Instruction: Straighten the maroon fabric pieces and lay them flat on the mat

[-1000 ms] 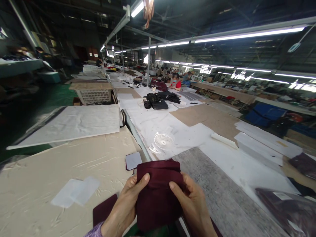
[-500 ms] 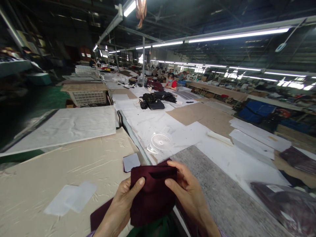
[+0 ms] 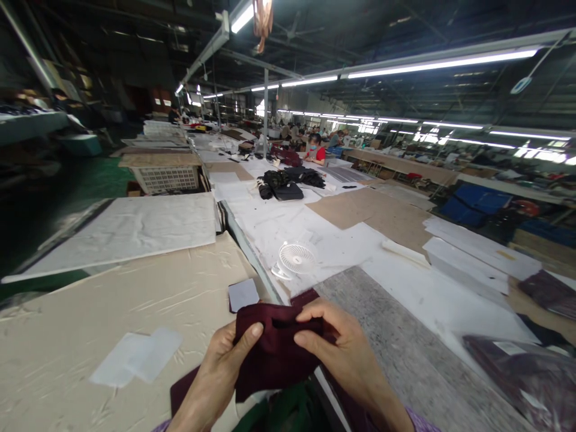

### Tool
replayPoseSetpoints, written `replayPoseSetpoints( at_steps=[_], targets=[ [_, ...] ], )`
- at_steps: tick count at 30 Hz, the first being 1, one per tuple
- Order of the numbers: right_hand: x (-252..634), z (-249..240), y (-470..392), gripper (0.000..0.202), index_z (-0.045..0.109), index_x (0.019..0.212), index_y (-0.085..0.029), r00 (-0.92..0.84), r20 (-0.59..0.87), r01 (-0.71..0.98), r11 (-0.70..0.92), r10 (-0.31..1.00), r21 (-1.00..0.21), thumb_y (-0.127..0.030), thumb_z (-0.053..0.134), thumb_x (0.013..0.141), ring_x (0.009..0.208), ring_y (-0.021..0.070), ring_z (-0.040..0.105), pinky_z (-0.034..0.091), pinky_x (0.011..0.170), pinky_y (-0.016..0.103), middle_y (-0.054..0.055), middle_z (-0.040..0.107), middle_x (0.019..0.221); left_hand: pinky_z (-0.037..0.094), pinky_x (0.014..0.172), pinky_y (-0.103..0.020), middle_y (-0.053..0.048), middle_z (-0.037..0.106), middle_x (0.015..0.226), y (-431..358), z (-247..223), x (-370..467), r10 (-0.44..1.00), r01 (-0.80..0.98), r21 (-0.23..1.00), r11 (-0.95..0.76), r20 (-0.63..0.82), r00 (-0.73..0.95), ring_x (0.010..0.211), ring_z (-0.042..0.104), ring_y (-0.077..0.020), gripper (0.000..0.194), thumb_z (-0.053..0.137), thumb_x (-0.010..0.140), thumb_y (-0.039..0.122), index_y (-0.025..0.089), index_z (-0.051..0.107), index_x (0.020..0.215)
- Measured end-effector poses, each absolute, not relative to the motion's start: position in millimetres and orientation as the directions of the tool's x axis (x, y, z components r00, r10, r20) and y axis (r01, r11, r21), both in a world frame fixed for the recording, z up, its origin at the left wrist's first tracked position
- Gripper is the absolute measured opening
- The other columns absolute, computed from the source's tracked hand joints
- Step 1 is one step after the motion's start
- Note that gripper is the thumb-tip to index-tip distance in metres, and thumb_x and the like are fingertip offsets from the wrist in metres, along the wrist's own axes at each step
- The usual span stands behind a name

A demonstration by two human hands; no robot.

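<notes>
A folded dark maroon cloth piece (image 3: 270,360) hangs between my hands, with a dark slit along its upper edge. My left hand (image 3: 229,354) grips its left side, thumb on the front. My right hand (image 3: 335,342) pinches the upper right edge between thumb and index finger. More maroon cloth lies under my left forearm and beyond my right hand. Just past the cloth sits a small light grey square piece (image 3: 243,295) with a dark edge. Two translucent white pieces (image 3: 135,357) overlap on the beige covering at the left.
A white clip fan (image 3: 297,258) stands on the white table (image 3: 360,252). Farther back is a pile of black items (image 3: 290,182). A grey mottled sheet (image 3: 396,342) and plastic-wrapped maroon bundles (image 3: 517,366) lie at the right. A person in red (image 3: 317,155) is at the far table.
My right thumb and fingers have moved slightly left along the cloth's upper edge. The lower part of the cloth has lifted and its top has bunched. The whole view has shifted slightly.
</notes>
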State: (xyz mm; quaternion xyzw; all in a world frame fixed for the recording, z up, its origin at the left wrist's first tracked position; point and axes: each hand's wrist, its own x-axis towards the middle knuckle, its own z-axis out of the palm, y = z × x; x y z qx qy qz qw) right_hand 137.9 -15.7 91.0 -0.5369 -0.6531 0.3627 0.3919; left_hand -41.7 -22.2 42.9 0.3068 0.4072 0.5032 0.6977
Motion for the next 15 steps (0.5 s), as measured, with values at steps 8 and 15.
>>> replayPoseSetpoints(
  at_steps=[8, 15],
  targets=[
    [133.9, 88.6, -18.5, 0.029, 0.066, 0.099, -0.027, -0.136, 0.033, 0.368, 0.081, 0.990, -0.926, -0.016, 0.069, 0.072, 0.085, 0.0174, 0.064, 0.051, 0.081, 0.033, 0.000, 0.068, 0.099, 0.049, 0.078, -0.024, -0.005, 0.074, 0.089, -20.6, 44.2, -42.9, 0.964, -0.399, 0.878, 0.264, -0.246, 0.097, 0.086, 0.064, -0.0195, 0.028, 0.070, 0.073, 0.037, 0.017, 0.074, 0.093],
    [131.7, 86.1, -18.8, 0.022, 0.068, 0.092, -0.025, -0.159, 0.140, 0.397, 0.194, 0.977, -0.897, -0.015, 0.070, 0.073, 0.083, 0.0162, 0.062, 0.048, 0.083, 0.031, -0.002, 0.068, 0.091, 0.049, 0.070, -0.022, -0.004, 0.073, 0.080, -22.5, 42.1, -45.2, 0.968, -0.386, 0.888, 0.252, -0.232, 0.098, 0.075, 0.063, -0.0173, 0.028, 0.071, 0.073, 0.037, 0.017, 0.073, 0.091]
  ],
)
